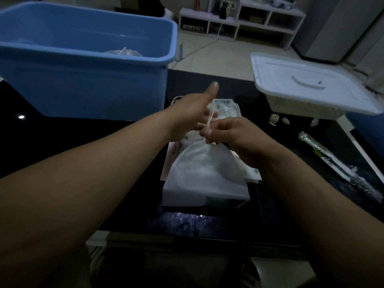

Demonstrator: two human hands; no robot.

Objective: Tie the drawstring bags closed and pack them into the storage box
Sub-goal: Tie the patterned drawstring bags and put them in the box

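Note:
A white drawstring bag (204, 175) lies on the dark table in front of me, its gathered neck pointing away. My right hand (226, 135) pinches the pale drawstring (211, 119) at the neck. My left hand (194, 112) is just left of it with the thumb sticking up; its fingers sit behind the cord and I cannot tell if they hold it. Another bag with a green print (227, 109) lies behind the hands. The big blue storage box (83, 59) stands at the far left with a tied bag (124, 52) inside.
A white lidded basket (311, 90) sits at the right rear. Small shells (274, 119) lie in front of it. A long plastic-wrapped item (340, 167) lies along the right edge of the table. Shelves stand across the floor beyond.

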